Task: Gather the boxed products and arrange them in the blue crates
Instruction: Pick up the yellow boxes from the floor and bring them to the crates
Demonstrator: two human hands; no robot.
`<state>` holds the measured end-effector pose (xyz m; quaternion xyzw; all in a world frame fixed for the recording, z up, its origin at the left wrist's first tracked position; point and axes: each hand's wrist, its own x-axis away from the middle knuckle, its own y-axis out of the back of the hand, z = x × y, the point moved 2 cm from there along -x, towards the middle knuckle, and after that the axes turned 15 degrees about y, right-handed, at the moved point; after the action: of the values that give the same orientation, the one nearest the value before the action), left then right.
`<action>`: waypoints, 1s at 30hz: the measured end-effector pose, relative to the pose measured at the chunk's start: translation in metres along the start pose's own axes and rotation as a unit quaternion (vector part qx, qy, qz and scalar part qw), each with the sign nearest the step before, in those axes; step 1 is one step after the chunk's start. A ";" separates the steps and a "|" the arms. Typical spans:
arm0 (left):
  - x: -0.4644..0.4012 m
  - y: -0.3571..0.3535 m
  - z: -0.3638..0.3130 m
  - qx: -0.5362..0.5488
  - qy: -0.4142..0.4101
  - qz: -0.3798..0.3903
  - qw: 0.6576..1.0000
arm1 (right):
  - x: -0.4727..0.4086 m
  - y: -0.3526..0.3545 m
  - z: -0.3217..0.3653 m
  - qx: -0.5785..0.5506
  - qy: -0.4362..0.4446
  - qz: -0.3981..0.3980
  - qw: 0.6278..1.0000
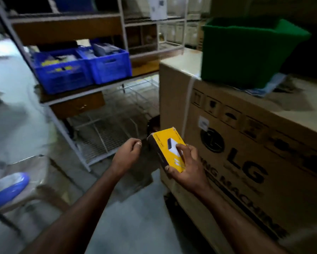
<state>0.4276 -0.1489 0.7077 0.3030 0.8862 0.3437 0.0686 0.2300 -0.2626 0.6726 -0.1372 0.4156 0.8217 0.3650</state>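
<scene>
My right hand (188, 165) grips a small yellow product box (166, 146) with a white device printed on its face, held low in front of me. Just left of the box my left hand (129, 151) hangs with its fingers curled and nothing in them. Two blue crates stand side by side on a shelf up to the left: the left crate (62, 77) and the right crate (110, 67). Both hold several packaged items, some of them yellow.
A large LG washing-machine carton (245, 162) fills the right side, with a green bin (245, 52) on top. A white metal shelving rack (91, 88) carries the crates. A plastic chair (25, 176) with a blue item stands at lower left.
</scene>
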 end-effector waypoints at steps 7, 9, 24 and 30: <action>-0.103 0.062 0.039 0.029 0.018 -0.040 0.999 | -0.131 -0.110 0.002 -0.028 0.040 0.007 0.999; -0.145 0.082 0.050 0.048 0.015 -0.044 0.998 | -0.173 -0.150 -0.003 -0.038 0.044 0.003 0.998; -0.450 0.266 0.085 0.126 -0.002 -0.067 0.990 | -0.498 -0.340 0.004 -0.112 0.052 -0.001 0.992; -0.544 0.279 0.088 0.114 -0.027 -0.107 0.987 | -0.604 -0.386 -0.017 -0.135 0.087 0.006 0.987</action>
<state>1.0327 -0.2549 0.7759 0.2213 0.9447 0.2232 0.0938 0.9244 -0.4197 0.7563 -0.2536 0.3324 0.8574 0.3002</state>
